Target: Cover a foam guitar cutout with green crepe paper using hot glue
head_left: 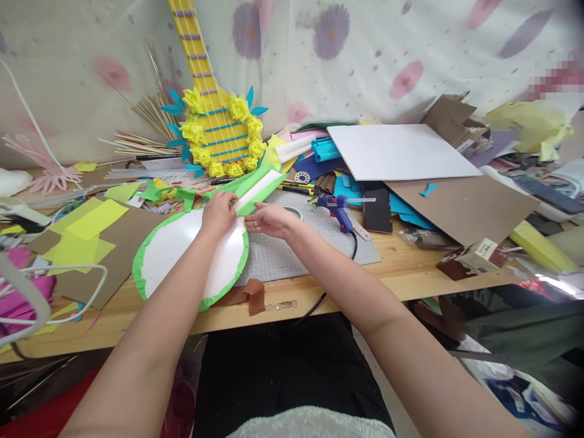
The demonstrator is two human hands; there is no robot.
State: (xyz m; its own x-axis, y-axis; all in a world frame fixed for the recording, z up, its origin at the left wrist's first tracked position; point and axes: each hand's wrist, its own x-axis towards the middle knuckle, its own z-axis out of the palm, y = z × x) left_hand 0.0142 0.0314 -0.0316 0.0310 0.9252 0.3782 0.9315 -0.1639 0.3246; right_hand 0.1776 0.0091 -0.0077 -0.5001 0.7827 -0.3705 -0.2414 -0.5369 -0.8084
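Observation:
A round white board point(182, 237) lies before me, its rim wrapped in folded green paper; a white neck with green paper flaps point(262, 185) runs from it to the upper right. My left hand point(219, 213) rests where neck and round body meet, its fingers curled and closed on the board there. From the right, my right hand point(269, 220) reaches the same joint, fingers stretched out and thumb apart, fingertips at the green edge. Under both is a grey cutting mat point(274, 258). A blue glue gun point(336, 210) lies on the mat to the right.
A yellow paper guitar point(223, 131) with paper flowers leans on the curtain behind. White foam board point(401, 152), brown cardboard point(465, 204) and a phone point(377, 208) lie right. Yellow paper sheets point(86, 231) and a white cable point(98, 286) are left. Another person's sleeve point(524, 322) shows lower right.

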